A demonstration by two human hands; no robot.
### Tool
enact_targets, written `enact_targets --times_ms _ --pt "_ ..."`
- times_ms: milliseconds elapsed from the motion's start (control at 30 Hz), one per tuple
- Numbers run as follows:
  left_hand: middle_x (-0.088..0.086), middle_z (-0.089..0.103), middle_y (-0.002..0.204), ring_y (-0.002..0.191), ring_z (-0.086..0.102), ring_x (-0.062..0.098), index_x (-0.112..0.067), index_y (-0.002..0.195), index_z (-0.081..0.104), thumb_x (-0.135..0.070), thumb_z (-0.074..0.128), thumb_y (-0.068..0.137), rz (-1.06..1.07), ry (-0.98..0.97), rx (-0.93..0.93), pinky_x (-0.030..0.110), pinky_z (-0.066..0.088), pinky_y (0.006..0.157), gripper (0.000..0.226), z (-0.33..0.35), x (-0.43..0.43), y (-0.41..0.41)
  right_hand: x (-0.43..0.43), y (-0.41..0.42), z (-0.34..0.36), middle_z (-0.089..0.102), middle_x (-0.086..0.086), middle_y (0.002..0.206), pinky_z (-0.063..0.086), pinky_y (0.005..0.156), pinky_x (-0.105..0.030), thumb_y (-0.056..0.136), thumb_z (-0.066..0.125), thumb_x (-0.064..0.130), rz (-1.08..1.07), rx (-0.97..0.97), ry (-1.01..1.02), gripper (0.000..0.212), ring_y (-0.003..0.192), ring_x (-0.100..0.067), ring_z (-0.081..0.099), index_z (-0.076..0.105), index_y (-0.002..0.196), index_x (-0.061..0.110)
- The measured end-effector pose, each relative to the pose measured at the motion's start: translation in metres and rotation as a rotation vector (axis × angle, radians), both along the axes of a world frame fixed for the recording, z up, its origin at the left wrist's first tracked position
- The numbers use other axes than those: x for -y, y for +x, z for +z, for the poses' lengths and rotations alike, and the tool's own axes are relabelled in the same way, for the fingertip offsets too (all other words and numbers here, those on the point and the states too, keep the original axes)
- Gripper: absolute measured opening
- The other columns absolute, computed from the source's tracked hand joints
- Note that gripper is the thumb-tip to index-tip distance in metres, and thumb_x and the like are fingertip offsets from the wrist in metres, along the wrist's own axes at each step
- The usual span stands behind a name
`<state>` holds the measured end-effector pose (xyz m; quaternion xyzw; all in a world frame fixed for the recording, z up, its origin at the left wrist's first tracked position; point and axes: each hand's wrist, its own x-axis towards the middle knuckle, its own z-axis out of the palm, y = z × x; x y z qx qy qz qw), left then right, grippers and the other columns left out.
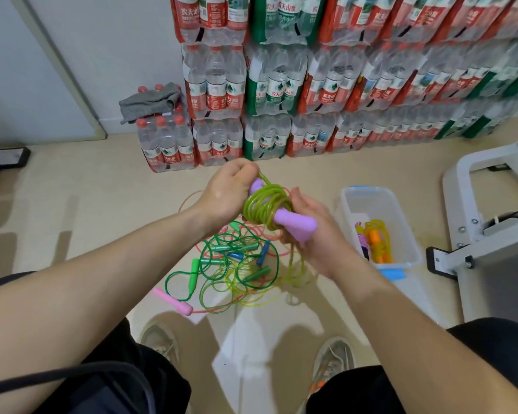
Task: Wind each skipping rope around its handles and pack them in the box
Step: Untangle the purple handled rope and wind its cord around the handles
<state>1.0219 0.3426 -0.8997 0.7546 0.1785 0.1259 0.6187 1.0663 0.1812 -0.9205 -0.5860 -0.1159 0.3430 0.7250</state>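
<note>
Pinching the green rope [259, 206] with your left hand [225, 191], you clasp the purple handles [296, 222], already coil-wrapped, in the curled grip of your right hand [317, 237].

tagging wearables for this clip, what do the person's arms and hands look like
The left forearm and right forearm are bare, with no sleeve in view. The left hand and right hand show no glove, ring, watch or band.
</note>
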Motion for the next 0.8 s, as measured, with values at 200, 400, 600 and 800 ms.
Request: enact_targets --times_ms 200,400,600,800 --pt "0.000 0.053 0.059 0.046 0.048 0.014 -0.012 0.064 0.052 -0.015 0.041 0.095 0.404 0.019 -0.057 0.023 0.038 0.042 0.033 -0.005 -0.008 0.003 -0.011 -0.045 -0.033 0.046 0.012 0.059 0.041 0.060 -0.033 0.107 0.036 0.037 0.024 0.313 -0.410 0.037 0.055 -0.015 0.048 0.062 0.087 0.021" --pt "-0.004 0.062 0.074 0.078 0.055 0.023 -0.008 0.097 0.056 -0.022 0.038 0.101 0.534 0.282 -0.079 0.028 0.030 0.065 0.024 -0.017 -0.013 0.003 -0.019 -0.046 -0.012 0.066 -0.004 0.107 0.050 0.087 -0.043 0.094 0.049 0.051 0.446 0.760 -0.793 0.033 0.100 -0.032 0.061 0.046 0.116 0.027" --pt "0.003 0.063 0.085 0.086 0.053 0.026 -0.010 0.103 0.056 -0.023 0.036 0.101 0.676 0.326 -0.129 0.027 0.029 0.070 0.023 -0.015 -0.032 0.006 -0.023 -0.052 -0.021 0.063 0.000 0.111 0.057 0.077 -0.036 0.103 0.042 0.042 0.494 0.476 -0.579 0.038 0.065 -0.016 0.070 0.045 0.140 0.037" --pt "0.007 0.070 0.082 0.083 0.062 0.037 -0.022 0.099 0.044 -0.038 0.037 0.101 0.327 0.631 -0.144 0.045 0.048 0.074 0.017 -0.032 -0.019 -0.004 -0.020 -0.037 0.011 0.068 -0.011 0.096 0.041 0.071 -0.038 0.099 0.053 0.039 0.433 1.116 -0.879 0.025 0.099 -0.037 0.061 0.060 0.088 0.018"
